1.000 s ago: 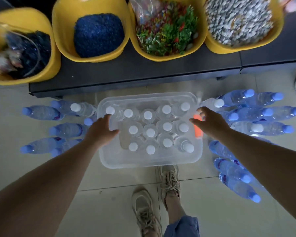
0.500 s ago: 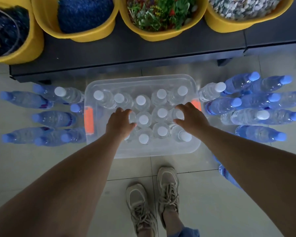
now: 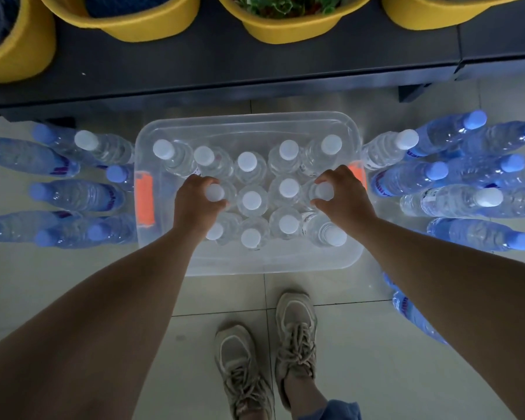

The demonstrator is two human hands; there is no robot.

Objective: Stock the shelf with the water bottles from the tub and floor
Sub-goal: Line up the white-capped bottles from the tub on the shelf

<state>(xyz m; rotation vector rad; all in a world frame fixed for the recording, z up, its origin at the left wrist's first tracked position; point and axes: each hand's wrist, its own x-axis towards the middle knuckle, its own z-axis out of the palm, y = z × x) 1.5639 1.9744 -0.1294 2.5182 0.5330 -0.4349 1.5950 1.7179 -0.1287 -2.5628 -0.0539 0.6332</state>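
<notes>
A clear plastic tub with orange handles sits on the tiled floor, packed with several upright white-capped water bottles. My left hand curls round the neck of a white-capped bottle in the tub's middle row, left side. My right hand grips the neck of another white-capped bottle in the same row, right side. Blue-capped bottles stand on the floor left of the tub and right of it. The dark shelf runs along just beyond the tub.
Yellow bins with stones and plastic plants stand on the shelf. My two shoes are on the tiles just in front of the tub. More blue-capped bottles show under my right forearm.
Both hands came in from the tub's sides to its middle row and closed round two bottle necks. The view dropped closer to the tub.
</notes>
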